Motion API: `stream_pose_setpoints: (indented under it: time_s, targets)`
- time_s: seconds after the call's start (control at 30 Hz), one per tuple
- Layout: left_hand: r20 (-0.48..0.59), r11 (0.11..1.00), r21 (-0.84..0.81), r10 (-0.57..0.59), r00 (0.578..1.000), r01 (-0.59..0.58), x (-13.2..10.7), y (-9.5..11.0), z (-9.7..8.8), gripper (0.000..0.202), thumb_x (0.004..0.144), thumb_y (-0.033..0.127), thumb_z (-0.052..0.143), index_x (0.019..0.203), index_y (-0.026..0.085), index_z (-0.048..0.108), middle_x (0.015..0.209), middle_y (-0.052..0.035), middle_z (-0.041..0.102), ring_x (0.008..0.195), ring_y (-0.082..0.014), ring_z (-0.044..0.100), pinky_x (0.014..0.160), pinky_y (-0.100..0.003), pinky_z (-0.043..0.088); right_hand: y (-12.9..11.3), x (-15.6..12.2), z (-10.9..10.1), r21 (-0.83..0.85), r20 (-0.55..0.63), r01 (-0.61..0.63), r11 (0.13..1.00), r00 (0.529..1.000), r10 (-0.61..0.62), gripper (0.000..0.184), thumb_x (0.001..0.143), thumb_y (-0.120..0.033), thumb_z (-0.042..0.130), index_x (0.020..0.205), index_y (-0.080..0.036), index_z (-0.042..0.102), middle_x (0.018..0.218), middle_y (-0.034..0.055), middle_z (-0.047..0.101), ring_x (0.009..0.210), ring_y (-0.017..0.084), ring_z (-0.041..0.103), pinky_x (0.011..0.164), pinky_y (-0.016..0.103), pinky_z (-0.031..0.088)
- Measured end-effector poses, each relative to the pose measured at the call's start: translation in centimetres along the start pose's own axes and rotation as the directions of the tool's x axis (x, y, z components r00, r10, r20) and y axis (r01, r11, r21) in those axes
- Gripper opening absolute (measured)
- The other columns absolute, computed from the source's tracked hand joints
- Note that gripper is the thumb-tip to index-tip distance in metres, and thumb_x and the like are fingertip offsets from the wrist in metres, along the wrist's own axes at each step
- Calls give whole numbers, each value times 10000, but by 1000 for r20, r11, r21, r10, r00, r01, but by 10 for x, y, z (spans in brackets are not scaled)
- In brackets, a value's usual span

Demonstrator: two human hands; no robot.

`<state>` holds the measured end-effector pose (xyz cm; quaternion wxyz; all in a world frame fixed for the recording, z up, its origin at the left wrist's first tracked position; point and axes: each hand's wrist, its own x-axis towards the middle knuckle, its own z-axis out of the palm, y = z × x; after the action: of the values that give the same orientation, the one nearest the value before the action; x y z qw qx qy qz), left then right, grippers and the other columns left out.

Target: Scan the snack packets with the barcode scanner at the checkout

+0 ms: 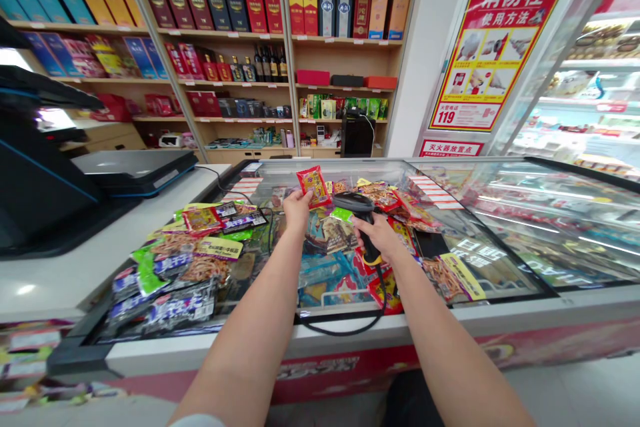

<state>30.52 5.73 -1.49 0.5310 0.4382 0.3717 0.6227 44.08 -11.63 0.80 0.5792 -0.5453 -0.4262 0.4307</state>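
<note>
My left hand (299, 210) grips a red snack packet (313, 187) by its lower corner and holds it up over the glass-topped chest freezer (330, 177). My right hand (380, 237) is wrapped around the handle of a black and yellow handheld barcode scanner (356, 205), whose head points toward the red packet. The scanner's black cable (345, 331) hangs in a loop down over the freezer's front rim. Many colourful snack packets (185, 267) lie in heaps beneath my hands, and my forearms hide part of them.
A white checkout counter (50, 280) with a black terminal and flat scale (135, 170) stands at the left. Shelves of boxed liquor and bottles (235, 33) fill the back. A red fire hydrant poster (500, 50) and a chilled display case (585, 93) stand at the right.
</note>
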Motion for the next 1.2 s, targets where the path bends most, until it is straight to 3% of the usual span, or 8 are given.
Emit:
stream_pose_setpoints:
  time_s: [0.5,0.7,0.87,1.2]
  targets:
    - [-2,1000,1,3,1000,-3,1,-2,-1,302,535,330,835,717,117,721,659,-25,701,630,-155,626,646,-282,517,7,-4,-1,-42,38,-9,999,999,11,418,642,-531,771,569,-205,521,420,-37,499,353,97,448,373,236,418]
    - [-14,999,36,12,1000,-11,1,0,-1,294,526,337,846,684,124,719,649,-28,708,644,-165,638,651,-285,527,10,-2,-2,-21,38,-48,999,998,48,400,643,-516,782,613,-213,523,444,-33,515,368,106,441,374,254,418]
    - [-28,999,50,3,1000,-1,2,0,-2,218,564,270,821,696,124,727,655,-32,715,639,-165,640,669,-291,531,12,-1,-2,-33,45,-11,999,999,12,403,664,-532,767,612,-221,516,442,-35,506,362,113,441,371,263,410]
    - [-54,960,263,119,991,-101,-1,3,-4,69,664,199,716,693,139,734,672,-42,724,632,-189,650,662,-297,512,13,-1,2,-97,29,23,995,999,-20,387,676,-510,769,606,-235,504,464,-38,503,370,123,452,385,274,393]
